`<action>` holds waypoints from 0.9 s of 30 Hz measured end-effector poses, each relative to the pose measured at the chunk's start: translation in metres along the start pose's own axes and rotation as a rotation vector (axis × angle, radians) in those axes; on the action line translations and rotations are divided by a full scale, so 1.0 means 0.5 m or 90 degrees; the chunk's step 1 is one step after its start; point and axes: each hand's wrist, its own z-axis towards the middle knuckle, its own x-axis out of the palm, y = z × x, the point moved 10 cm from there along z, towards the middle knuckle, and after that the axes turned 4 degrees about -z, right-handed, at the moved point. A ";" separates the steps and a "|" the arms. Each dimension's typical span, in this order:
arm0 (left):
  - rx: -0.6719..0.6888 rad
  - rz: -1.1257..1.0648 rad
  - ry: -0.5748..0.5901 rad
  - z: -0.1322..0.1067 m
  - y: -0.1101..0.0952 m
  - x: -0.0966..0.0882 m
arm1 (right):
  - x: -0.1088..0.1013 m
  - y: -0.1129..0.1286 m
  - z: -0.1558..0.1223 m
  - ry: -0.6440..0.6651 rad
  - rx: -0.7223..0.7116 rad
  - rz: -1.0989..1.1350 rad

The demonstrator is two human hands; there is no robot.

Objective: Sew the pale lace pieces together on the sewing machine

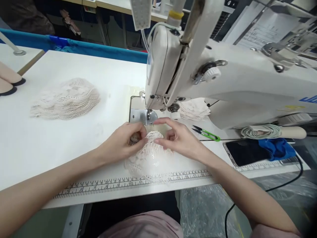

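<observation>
A cream lace piece (152, 150) lies on the table just in front of the sewing machine's needle plate (141, 115). My left hand (128, 137) pinches the lace's upper left edge between thumb and index finger. On the other side, my right hand (175, 137) has its index finger stretched toward the presser foot (149, 115) and its thumb apart from it, at the lace's right edge. Its other fingers curl inward, with nothing visible held in them. The lace's lower part spreads toward the printed ruler (109, 185) and blurs into the white surface.
A stack of lace pieces (71, 99) lies at left. More lace (194, 109) sits behind the needle, under the machine arm (237, 79). Green thread snips (206, 133), a phone (245, 152), a blue cloth (277, 148) and a coiled cord (260, 131) are at right.
</observation>
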 end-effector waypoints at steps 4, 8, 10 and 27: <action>-0.011 -0.076 0.033 0.005 0.005 0.000 | 0.025 -0.022 0.027 0.141 0.083 0.080; -0.016 -0.018 -0.020 0.016 0.009 -0.018 | 0.038 -0.019 0.035 0.149 0.059 0.061; 0.000 0.081 -0.073 0.017 0.007 -0.031 | 0.035 -0.010 0.035 0.107 0.005 0.039; 0.313 0.415 -0.186 -0.027 -0.070 -0.011 | 0.021 0.070 -0.026 -0.132 -0.375 -0.273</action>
